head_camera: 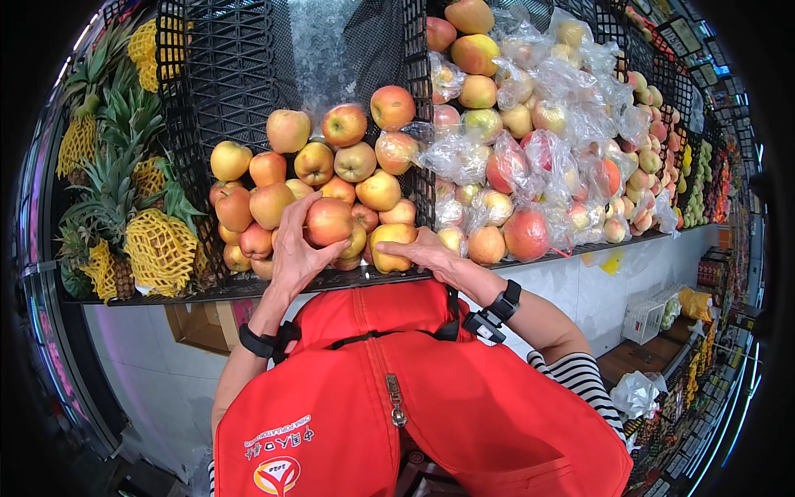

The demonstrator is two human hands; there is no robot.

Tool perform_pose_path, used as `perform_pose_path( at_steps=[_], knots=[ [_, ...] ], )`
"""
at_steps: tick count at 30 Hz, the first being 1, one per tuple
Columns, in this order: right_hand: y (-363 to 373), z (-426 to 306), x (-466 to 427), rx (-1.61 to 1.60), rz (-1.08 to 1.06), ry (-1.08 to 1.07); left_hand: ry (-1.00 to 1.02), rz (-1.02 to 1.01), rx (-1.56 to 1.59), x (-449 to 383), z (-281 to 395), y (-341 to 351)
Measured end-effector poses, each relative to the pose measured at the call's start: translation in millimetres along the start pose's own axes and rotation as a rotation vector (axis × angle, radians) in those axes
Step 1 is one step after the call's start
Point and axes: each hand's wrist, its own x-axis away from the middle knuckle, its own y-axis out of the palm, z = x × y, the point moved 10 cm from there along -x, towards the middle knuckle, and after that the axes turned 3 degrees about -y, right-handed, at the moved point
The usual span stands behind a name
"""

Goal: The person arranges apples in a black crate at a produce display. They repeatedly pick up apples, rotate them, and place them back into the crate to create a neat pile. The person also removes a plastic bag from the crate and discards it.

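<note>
Loose red-yellow apples lie piled at the front of a display section between black plastic mesh dividers. My left hand (301, 248) is curved around a large reddish apple (329, 222) on top of the pile, thumb below it and fingers at its upper left. My right hand (425, 250) grips a yellow apple (394, 248) at the front right corner, its thumb across the fruit; the other fingers are mostly hidden behind it. Both fruits touch neighbouring apples. Further back in the section, a loose apple (392, 107) rests near the right divider (419, 74).
Pineapples in yellow foam nets (161, 251) stand left of the left divider (177, 99). Apples in clear plastic bags (553, 143) fill the section on the right. The shelf's black front edge (310, 282) runs just before my red vest. A white crate (644, 320) stands lower right.
</note>
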Motion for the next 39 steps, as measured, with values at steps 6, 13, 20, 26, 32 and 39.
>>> perform_pose_path(
  at_steps=[6, 13, 20, 26, 32, 39],
  knots=[
    [8, -1, -10, -0.156, -0.091, -0.137, 0.015, -0.058, -0.01, -15, 14, 9],
    [5, 1, -10, -0.199, -0.26, -0.117, -0.118, -0.053, 0.151, -30, -1, 13],
    [-2, -7, 0, 0.138, -0.047, -0.17, -0.183, -0.067, 0.438, -21, -29, 18],
    [-16, -39, 25, 0.871, 0.124, -0.345, -0.291, -0.157, 0.782, -3, -27, 27],
    [7, -119, 81, 0.31, 0.103, -1.03, -0.322, -0.412, 0.702, 8, 0, 47],
    [-14, -106, 55, -0.258, -0.05, -0.722, -0.238, -0.374, 0.748, -11, 18, 28]
  ],
)
